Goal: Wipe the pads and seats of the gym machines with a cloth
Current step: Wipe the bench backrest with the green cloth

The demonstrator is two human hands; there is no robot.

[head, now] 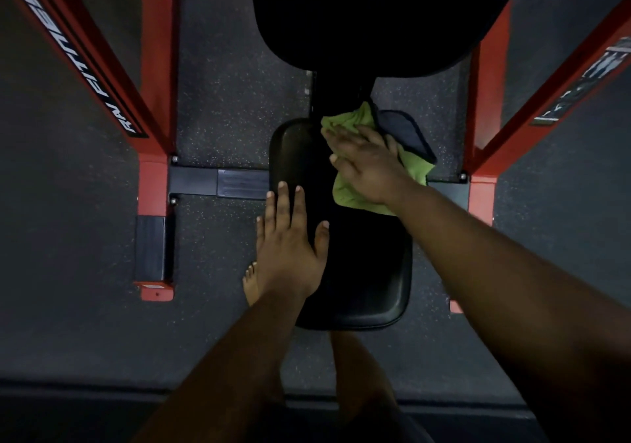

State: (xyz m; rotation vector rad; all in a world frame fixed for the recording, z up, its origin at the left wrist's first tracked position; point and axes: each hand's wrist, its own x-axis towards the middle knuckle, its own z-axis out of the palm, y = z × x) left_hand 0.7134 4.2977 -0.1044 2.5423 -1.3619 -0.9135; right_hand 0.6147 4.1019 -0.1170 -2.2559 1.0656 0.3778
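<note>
Seat [362, 272], black and padded, fills the centre of the frame below one larger black back pad [386, 15]. At upper left, a red frame bar [85, 53] carries white lettering reading "RV FITNESS", partly cut off; a second red bar [560, 77] at upper right bears a blurred label. The left hand [290, 241] lies flat on the seat's left edge, fingers spread. The right hand [365, 162] presses one green cloth [348, 190] onto the seat's upper right, fingers straight.

Green cloth [351, 190], black seat [362, 272], red frame [158, 67]
</note>
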